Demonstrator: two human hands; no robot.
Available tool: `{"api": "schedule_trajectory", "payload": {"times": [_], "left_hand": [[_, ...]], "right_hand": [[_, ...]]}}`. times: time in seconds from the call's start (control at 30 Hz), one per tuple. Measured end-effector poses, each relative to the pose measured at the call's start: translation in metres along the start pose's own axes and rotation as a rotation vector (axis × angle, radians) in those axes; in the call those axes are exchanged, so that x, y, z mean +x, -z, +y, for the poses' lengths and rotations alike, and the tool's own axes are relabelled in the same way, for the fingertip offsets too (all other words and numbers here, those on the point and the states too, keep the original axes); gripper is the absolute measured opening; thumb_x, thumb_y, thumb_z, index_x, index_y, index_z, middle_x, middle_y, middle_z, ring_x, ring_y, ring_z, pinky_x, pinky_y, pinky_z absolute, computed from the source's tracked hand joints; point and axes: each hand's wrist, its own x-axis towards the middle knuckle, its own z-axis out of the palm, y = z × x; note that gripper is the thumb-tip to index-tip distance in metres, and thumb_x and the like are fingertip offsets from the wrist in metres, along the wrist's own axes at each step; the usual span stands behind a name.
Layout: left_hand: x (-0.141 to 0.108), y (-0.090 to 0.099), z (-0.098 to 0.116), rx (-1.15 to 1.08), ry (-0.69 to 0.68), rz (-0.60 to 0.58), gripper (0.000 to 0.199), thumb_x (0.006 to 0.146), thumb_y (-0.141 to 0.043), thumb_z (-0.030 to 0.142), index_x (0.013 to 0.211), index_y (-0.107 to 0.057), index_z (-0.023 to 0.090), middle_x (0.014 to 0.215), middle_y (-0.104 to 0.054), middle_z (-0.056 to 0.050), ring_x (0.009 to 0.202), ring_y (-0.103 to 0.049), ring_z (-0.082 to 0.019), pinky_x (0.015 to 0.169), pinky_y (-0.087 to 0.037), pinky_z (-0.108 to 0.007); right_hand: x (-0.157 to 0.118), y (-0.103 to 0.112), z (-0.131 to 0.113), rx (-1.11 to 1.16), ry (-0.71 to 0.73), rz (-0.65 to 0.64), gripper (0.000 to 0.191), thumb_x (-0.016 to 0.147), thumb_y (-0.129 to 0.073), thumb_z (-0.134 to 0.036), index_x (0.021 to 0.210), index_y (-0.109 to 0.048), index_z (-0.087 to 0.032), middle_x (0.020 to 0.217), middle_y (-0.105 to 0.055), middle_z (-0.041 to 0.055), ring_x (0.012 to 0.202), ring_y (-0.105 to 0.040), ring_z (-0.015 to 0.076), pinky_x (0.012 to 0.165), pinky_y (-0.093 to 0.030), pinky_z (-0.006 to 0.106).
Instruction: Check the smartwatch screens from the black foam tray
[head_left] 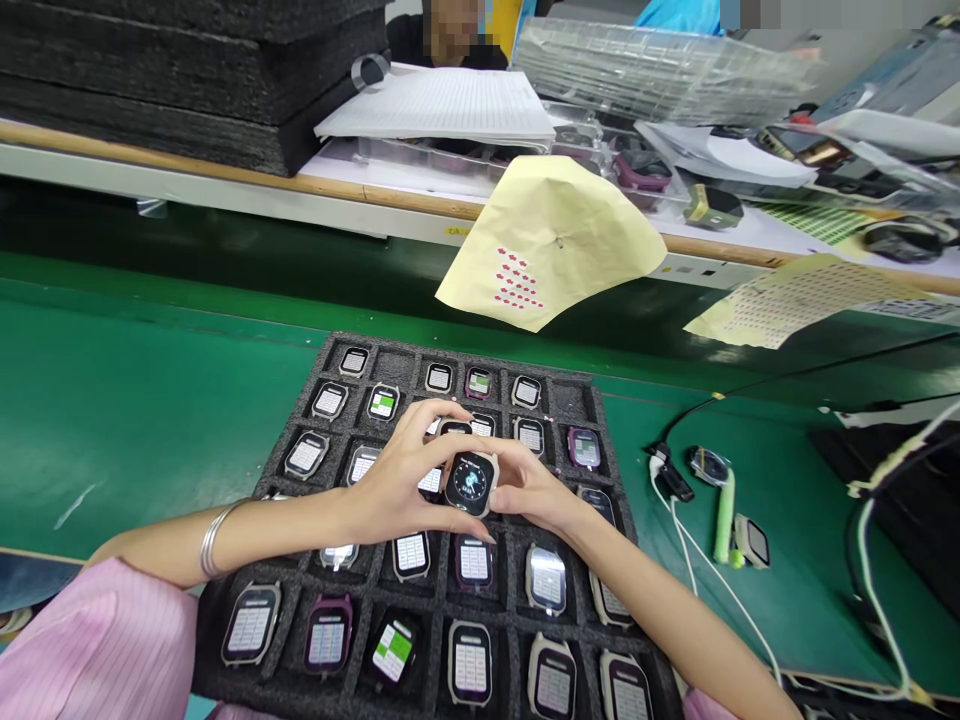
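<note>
In the head view, one watch (471, 483) is held above the foam tray (281, 690), its screen lit with a dial too small to read fully. The right hand (529, 487) grips it, thumb on the right edge, other fingers partly hidden behind. The left hand (394, 470) curves round the left side, thumb and fingers spread; whether it presses on the watch, I cannot tell.

Both hands and forearms cover part of the tray, so the middle rows cannot be fully counted. The tray's near edge is cut off below. At the top, a person (454, 30) is cut off and blurred.

Beyond the tray, two yellow sheets (562, 235) hang in front of the shelf (330, 200), hiding parts of its edge. A foam stack (142, 90) stands at the left; cables (686, 545) lie at the right, near one green stick (724, 520).

The tray's far row shows four watches, the near row six.
</note>
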Motion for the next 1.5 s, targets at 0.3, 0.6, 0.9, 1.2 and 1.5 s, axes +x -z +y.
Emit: {"api": "schedule_trajectory", "payload": {"times": [0.3, 0.6, 0.9, 1.2, 1.5], "left_hand": [[-0.001, 0.0, 0.0, 0.013, 0.008, -0.004, 0.063, 0.065, -0.078, 0.049, 0.119, -0.055, 0.028, 0.125, -0.043, -0.011, 0.123, -0.039, -0.03, 0.105, -0.036, -0.05], [-0.001, 0.001, 0.0, 0.043, -0.005, -0.001, 0.062, 0.065, -0.078, 0.049, 0.117, -0.055, 0.027, 0.126, -0.043, -0.011, 0.123, -0.04, -0.031, 0.104, -0.036, -0.051], [0.002, 0.006, -0.007, 0.225, 0.05, 0.088, 0.044, 0.075, -0.073, 0.034, 0.112, -0.052, 0.024, 0.121, -0.046, -0.011, 0.117, -0.046, -0.03, 0.096, -0.043, -0.049], [0.002, 0.002, -0.008, -0.036, 0.182, 0.022, 0.037, 0.08, -0.067, 0.026, 0.112, -0.048, 0.022, 0.106, -0.061, -0.006, 0.093, -0.062, -0.02, 0.079, -0.052, -0.033], [-0.003, -0.007, -0.01, -0.196, 0.285, -0.071, 0.044, 0.079, -0.068, 0.029, 0.116, -0.047, 0.022, 0.102, -0.064, -0.004, 0.075, -0.061, -0.015, 0.063, -0.05, -0.026]], "right_hand": [[0.001, -0.001, -0.002, -0.047, 0.013, 0.015, 0.041, 0.071, -0.082, -0.039, 0.103, -0.069, -0.017, 0.09, -0.063, 0.0036, 0.081, -0.058, 0.0173, 0.075, -0.046, 0.028], [-0.001, 0.0, -0.002, -0.096, 0.007, 0.023, 0.04, 0.072, -0.081, -0.043, 0.1, -0.069, -0.017, 0.087, -0.061, 0.0028, 0.079, -0.058, 0.0175, 0.076, -0.047, 0.03], [0.0, -0.003, 0.001, -0.2, -0.027, 0.236, 0.028, 0.081, -0.072, -0.041, 0.097, -0.071, -0.018, 0.093, -0.06, 0.0049, 0.084, -0.06, 0.0199, 0.074, -0.053, 0.031], [0.001, -0.003, -0.002, -0.341, 0.04, 0.396, 0.036, 0.084, -0.068, -0.04, 0.115, -0.065, -0.022, 0.104, -0.059, 0.0072, 0.09, -0.061, 0.0223, 0.079, -0.055, 0.036], [-0.001, -0.001, 0.011, -0.361, 0.104, 0.328, 0.042, 0.08, -0.072, -0.026, 0.121, -0.062, -0.023, 0.116, -0.051, 0.0088, 0.098, -0.058, 0.0223, 0.081, -0.055, 0.034]]}}
